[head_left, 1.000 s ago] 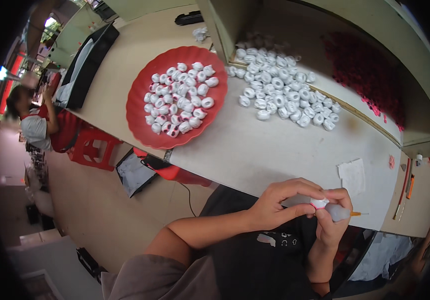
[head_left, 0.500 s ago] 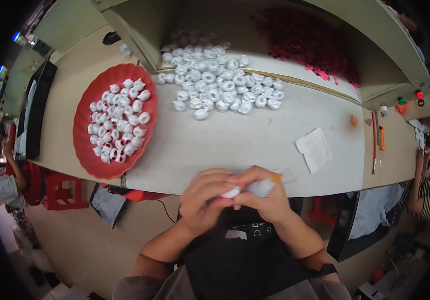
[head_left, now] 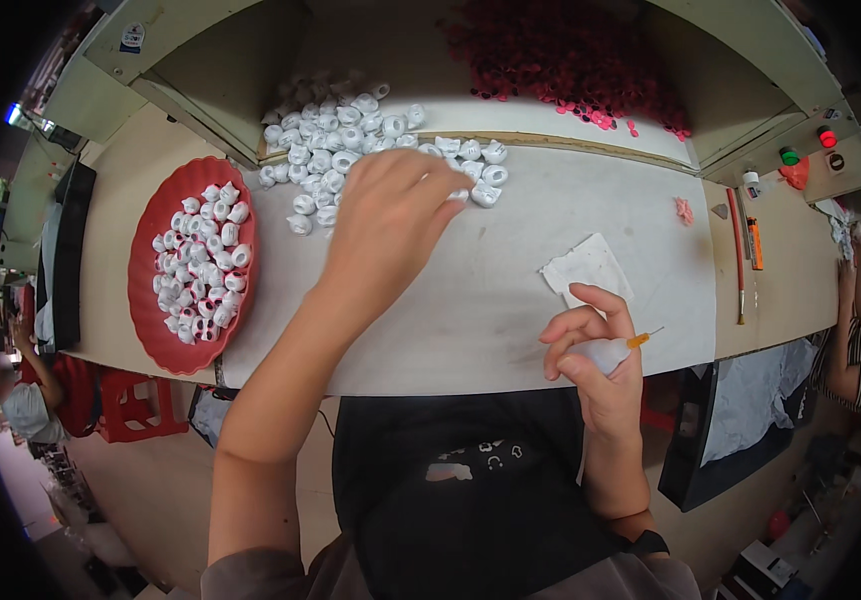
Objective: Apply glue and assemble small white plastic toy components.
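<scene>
The flat, pale desk (head_left: 430, 320) carries small white rounded pieces (head_left: 322, 160). A scalloped red dish (head_left: 143, 255) stands at left.

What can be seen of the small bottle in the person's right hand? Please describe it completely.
The small bottle has a rounded, cloudy whitish body, plastic by its look. An orange-yellow fitting at one end carries a thin, needle-like tip. The right hand holds it tilted, tip toward the picture's upper right, above the pale work surface. Its contents cannot be made out.
</scene>
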The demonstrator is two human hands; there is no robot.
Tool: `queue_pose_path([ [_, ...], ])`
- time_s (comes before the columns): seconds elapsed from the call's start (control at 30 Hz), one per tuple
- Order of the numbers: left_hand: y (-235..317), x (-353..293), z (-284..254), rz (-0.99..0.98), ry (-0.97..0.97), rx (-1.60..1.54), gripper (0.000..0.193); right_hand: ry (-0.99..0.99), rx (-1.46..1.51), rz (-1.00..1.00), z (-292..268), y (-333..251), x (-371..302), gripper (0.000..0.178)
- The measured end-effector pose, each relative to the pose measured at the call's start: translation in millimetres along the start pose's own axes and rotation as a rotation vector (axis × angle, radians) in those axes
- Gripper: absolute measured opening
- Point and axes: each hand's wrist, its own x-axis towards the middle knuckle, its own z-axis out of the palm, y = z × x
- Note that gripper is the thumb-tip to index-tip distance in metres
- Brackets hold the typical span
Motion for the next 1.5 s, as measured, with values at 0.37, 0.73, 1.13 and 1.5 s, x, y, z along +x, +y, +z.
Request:
queue_pose_path([
  [0.37, -7.7, 51.9, 85.7, 0.047, -0.201, 0.439, 0.013, -0.043, -0.080, -0.095, -23.6, -1.8, -4.6, 0.058],
  [0.73, 18.6, 5.8, 5.9, -0.719, 0.001, -1.341, 0.015, 0.006, -0.055, -0.154, -10.9, -18.9, -11.7, 0.040],
  [1.13, 70.2, -74.5, -2.5, -0.784, 0.246, -1.813, 0.029, 0.237, -0.058, -0.446, 26.3, -22.3, -9.6, 0.032],
  [1.5, 77.5, -82.2, -5.2, -0.653, 0.183, -1.655, 0.036, 0.029, -0.487, -0.788, 27.7, -19.8, -23.1, 0.044],
])
